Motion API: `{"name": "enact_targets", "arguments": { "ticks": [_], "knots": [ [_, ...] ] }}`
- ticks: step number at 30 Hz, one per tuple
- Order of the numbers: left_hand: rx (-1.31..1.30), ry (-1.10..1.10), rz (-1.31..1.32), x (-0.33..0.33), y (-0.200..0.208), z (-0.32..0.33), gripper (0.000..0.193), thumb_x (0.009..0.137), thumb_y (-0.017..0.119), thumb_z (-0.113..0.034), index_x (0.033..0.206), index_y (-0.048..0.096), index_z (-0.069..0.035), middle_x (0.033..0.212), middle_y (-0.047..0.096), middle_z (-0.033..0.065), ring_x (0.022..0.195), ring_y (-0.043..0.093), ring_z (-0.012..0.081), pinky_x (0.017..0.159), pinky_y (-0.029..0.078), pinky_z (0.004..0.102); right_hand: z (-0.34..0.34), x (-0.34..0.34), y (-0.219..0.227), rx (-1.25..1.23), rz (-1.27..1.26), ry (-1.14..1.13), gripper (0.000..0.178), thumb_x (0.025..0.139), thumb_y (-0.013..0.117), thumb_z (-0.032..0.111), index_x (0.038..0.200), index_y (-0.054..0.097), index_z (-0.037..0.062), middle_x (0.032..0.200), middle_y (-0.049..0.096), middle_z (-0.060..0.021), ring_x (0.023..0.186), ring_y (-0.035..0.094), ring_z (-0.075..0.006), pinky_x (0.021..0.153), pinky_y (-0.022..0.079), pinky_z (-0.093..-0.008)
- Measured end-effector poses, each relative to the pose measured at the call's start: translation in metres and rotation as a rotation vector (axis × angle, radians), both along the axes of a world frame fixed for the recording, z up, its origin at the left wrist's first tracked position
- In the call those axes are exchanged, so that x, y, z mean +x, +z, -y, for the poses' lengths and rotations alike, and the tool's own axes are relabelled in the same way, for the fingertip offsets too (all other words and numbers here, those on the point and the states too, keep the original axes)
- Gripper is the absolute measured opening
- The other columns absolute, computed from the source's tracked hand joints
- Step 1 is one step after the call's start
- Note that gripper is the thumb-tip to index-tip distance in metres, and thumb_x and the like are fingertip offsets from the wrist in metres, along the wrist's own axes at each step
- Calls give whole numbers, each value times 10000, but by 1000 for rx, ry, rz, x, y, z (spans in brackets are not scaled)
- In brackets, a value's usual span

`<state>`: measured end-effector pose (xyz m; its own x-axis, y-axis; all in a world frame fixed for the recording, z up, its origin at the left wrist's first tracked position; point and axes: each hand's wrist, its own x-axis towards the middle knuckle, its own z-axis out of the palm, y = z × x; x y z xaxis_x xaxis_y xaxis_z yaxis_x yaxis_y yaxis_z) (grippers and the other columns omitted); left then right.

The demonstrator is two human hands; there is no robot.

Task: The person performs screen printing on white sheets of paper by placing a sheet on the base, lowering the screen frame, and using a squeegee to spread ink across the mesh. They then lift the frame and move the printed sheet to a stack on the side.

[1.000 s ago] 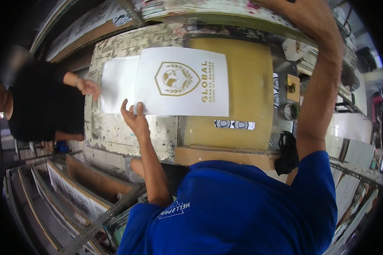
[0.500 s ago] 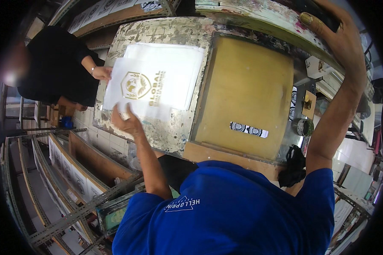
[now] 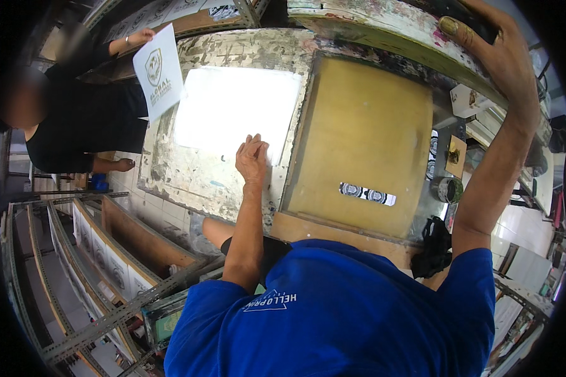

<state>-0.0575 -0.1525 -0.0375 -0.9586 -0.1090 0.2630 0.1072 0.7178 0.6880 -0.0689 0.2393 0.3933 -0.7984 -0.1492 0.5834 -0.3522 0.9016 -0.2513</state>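
At the near edge of a stack of blank white sheets [image 3: 236, 103], my left hand [image 3: 253, 160] has its fingers bunched together; whatever they may grip is hidden. The sheets rest on a worn, paint-stained board [image 3: 170, 164]. Up at the far right, my right hand [image 3: 509, 60] grips the raised, paint-smeared wooden frame [image 3: 390, 34], its thumb lying over the edge. A co-worker's hand [image 3: 139, 36] holds a white sheet printed with a gold crest [image 3: 157, 75], left of the board.
Right of the stack lies a tan panel [image 3: 365, 125] bearing a black-and-white patterned strip [image 3: 367, 193]. An ink-stained tin [image 3: 446, 190] and a black cloth [image 3: 431, 251] are beyond its right side. Metal racks [image 3: 107, 251] with wooden frames fill the lower left.
The printed sheet has left the stack and moved up and left in the co-worker's hand. My left hand has shifted right, its fingers drawn together. My right hand keeps its place on the frame.
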Motion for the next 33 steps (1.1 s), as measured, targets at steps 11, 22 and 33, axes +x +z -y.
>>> {"name": "enact_targets", "arguments": {
  "ticks": [11, 22, 33],
  "knots": [
    [-25, 38, -35, -2, 10, -22, 276, 893, 774, -256, 1065, 783, -41, 1280, 710, 161, 1372, 540, 369, 1165, 373, 463, -34, -17, -4, -87, 67, 140, 575, 730, 914, 370, 1150, 765, 7, 986, 789, -140, 832, 733, -209, 788, 581, -321],
    [163, 202, -76, -2, 5, -15, 258, 943, 736, -259, 1052, 787, -31, 1150, 756, 172, 1188, 675, 351, 1037, 490, 429, -14, -8, 2, 47, 24, 16, 594, 756, 880, 460, 1138, 772, 19, 952, 791, -124, 775, 721, -202, 704, 570, -315],
    [-74, -606, 238, 20, 115, -89, 518, 925, 738, -394, 1349, 675, -101, 1446, 610, 130, 1426, 470, 394, 1174, 389, 490, -31, -19, -3, 12, 11, 18, 573, 755, 877, 443, 1108, 774, 5, 974, 781, -149, 838, 734, -244, 781, 580, -343]
  ]
}}
